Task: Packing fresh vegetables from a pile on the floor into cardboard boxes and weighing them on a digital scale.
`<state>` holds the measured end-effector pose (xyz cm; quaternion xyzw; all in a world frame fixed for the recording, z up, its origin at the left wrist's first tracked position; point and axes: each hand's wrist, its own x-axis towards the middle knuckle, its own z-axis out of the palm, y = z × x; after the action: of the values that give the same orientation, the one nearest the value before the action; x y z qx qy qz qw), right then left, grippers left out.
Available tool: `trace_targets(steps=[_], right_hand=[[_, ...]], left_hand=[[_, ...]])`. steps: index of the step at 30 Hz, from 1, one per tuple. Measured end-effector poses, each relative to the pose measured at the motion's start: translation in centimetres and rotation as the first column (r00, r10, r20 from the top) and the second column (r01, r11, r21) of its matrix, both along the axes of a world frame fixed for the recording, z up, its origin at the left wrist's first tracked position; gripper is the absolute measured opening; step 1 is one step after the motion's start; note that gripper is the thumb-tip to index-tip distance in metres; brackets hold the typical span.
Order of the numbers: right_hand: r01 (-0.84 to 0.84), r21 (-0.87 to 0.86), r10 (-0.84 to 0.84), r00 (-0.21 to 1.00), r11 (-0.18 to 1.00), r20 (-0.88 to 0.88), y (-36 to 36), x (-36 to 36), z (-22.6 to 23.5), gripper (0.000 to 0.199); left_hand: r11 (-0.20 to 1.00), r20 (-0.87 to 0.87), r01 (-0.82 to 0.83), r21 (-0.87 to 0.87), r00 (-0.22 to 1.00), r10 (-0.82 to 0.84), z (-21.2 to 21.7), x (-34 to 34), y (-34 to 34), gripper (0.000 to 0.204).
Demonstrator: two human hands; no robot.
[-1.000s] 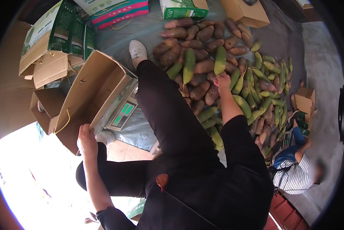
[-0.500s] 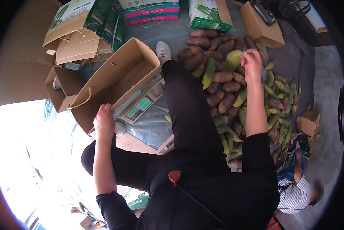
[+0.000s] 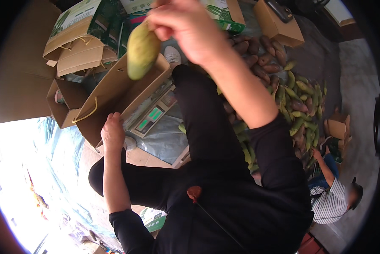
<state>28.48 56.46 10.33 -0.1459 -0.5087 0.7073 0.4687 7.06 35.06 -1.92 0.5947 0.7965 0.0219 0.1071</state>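
Observation:
My right hand (image 3: pixel 179 27) pinches the upper end of a plump yellow-green radish (image 3: pixel 142 53), which hangs in the air over an opened cardboard box (image 3: pixel 107 89). The lower end of the radish is darker green. My left hand (image 3: pixel 113 131) is closed on the near edge of this long box, which has a yellow cord handle (image 3: pixel 90 113) on its side. The box lies tilted on a scale (image 3: pixel 152 116) with lit green displays. The inside of the box is partly hidden by the radish.
Green radishes (image 3: pixel 298 120) and brownish-purple oblong roots (image 3: pixel 266 59) lie piled at the right. Printed cartons (image 3: pixel 82 25) stand at the far left, beside a smaller open box (image 3: pixel 67 101). A plain cardboard box (image 3: pixel 279 25) sits far right. Another person (image 3: pixel 331 199) works at the right edge.
My right hand has carried the radish from the pile leftward and up, over the open box. My left hand keeps its hold on the box edge. The other person's arm has shifted.

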Motion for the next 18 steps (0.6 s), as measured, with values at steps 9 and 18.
trace_targets(steps=[9,18], right_hand=[[0.215,0.34,-0.378,0.746,0.916,0.549,-4.0,-6.6,-7.0,0.015],[0.138,0.472,-0.407,0.74,0.871,0.535,-3.0,0.4,-7.2,0.014]], left_hand=[[0.999,-0.017,0.029,0.028,0.999,-0.028,-0.8,-0.7,-0.7,0.016],[0.99,0.01,0.111,0.083,0.994,-0.112,-1.0,-0.2,-0.1,0.016]])
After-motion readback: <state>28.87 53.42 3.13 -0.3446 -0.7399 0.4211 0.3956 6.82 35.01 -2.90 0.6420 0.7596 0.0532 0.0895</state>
